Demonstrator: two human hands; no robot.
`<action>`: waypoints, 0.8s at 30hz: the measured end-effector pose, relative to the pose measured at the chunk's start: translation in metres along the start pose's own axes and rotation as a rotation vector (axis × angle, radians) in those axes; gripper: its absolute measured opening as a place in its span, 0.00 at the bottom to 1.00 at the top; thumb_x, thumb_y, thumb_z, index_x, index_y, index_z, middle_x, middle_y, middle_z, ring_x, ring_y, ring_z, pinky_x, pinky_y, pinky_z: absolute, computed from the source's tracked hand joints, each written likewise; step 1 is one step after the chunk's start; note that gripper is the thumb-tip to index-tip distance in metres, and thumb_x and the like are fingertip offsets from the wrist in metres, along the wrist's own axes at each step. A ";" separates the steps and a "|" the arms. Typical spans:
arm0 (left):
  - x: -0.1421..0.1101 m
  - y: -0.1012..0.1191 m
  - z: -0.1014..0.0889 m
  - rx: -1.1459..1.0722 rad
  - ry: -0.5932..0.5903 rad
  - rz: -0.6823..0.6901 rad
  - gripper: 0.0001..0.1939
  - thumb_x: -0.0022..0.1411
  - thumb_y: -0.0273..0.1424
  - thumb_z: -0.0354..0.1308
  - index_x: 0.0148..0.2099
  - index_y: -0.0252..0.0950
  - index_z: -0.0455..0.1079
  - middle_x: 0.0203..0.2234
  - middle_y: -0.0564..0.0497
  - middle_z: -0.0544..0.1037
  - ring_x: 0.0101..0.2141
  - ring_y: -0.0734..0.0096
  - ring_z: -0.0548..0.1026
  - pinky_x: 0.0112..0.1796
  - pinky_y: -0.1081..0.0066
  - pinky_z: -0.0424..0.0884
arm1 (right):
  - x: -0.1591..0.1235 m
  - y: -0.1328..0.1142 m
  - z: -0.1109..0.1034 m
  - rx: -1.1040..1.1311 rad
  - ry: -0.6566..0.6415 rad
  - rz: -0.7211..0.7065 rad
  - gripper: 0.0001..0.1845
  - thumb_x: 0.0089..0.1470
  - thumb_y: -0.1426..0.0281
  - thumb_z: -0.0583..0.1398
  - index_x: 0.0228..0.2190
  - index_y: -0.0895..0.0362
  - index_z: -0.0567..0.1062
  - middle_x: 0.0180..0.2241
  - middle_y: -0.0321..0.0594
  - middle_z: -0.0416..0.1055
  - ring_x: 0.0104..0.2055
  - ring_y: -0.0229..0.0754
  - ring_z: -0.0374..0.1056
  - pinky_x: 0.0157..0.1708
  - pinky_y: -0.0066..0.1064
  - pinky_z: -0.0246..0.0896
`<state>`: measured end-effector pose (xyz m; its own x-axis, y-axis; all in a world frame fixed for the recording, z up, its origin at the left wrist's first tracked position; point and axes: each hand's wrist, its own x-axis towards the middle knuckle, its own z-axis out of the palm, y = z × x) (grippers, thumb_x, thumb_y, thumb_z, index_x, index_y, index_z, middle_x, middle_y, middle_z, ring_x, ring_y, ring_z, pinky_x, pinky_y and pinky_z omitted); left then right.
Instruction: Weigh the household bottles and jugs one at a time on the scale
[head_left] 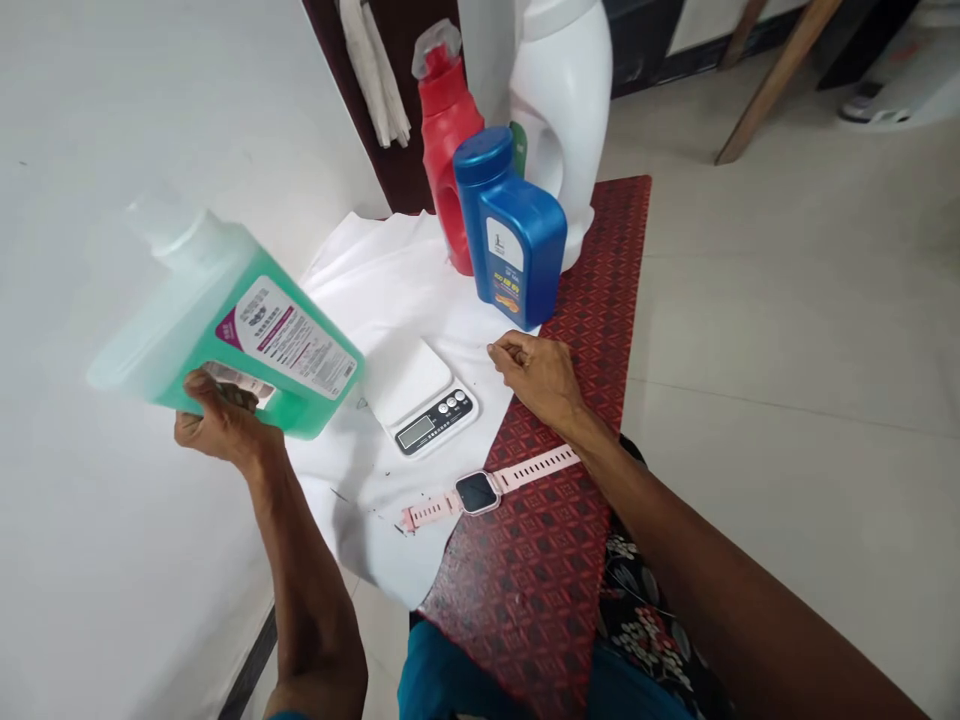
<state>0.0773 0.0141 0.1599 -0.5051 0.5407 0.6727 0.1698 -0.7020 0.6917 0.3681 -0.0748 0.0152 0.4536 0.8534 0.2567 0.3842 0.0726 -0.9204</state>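
A large jug of green liquid (pixel 225 320) with a white and purple label hangs tilted at the left, its cap toward the upper left. My left hand (pixel 225 415) is wrapped round its handle. On the white cloth beside it lies a white digital kitchen scale (pixel 416 390) with a bare platform; its display shows no digits I can read. My right hand (pixel 540 375) rests at the right of the scale with fingers curled in and nothing visible in them. Just beyond it stands a blue bottle (pixel 514 235). A pink-strapped smartwatch (pixel 478 492) lies in front of the scale.
Behind the blue bottle stand a red bottle (pixel 446 130) and a big white jug (pixel 566 90). The red patterned table (pixel 525 590) is partly covered by the white cloth (pixel 330 290). A wall (pixel 135 560) borders the left side; wooden legs (pixel 776 85) show at upper right.
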 end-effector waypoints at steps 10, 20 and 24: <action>0.034 -0.058 -0.065 0.196 0.160 0.015 0.28 0.61 0.39 0.66 0.25 0.40 0.47 0.18 0.60 0.50 0.19 0.80 0.47 0.17 0.73 0.45 | -0.001 -0.002 0.001 0.012 -0.002 0.002 0.14 0.61 0.62 0.59 0.25 0.53 0.74 0.21 0.37 0.71 0.24 0.41 0.66 0.28 0.33 0.59; 0.080 -0.100 -0.056 0.299 0.207 0.244 0.38 0.53 0.64 0.64 0.27 0.40 0.46 0.24 0.56 0.49 0.30 0.71 0.51 0.30 0.69 0.57 | 0.002 0.000 0.000 -0.018 -0.012 0.028 0.14 0.63 0.64 0.59 0.25 0.54 0.74 0.21 0.36 0.71 0.24 0.39 0.65 0.29 0.32 0.56; 0.077 -0.089 -0.060 0.415 0.253 0.108 0.36 0.50 0.69 0.57 0.31 0.42 0.51 0.30 0.52 0.61 0.39 0.59 0.66 0.44 0.54 0.73 | 0.005 -0.003 0.000 -0.063 -0.008 0.014 0.14 0.63 0.67 0.60 0.25 0.54 0.73 0.21 0.34 0.71 0.25 0.39 0.65 0.31 0.31 0.55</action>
<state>-0.0270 0.0905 0.1340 -0.6471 0.3095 0.6968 0.5290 -0.4758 0.7027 0.3692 -0.0713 0.0193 0.4533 0.8581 0.2414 0.4278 0.0281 -0.9034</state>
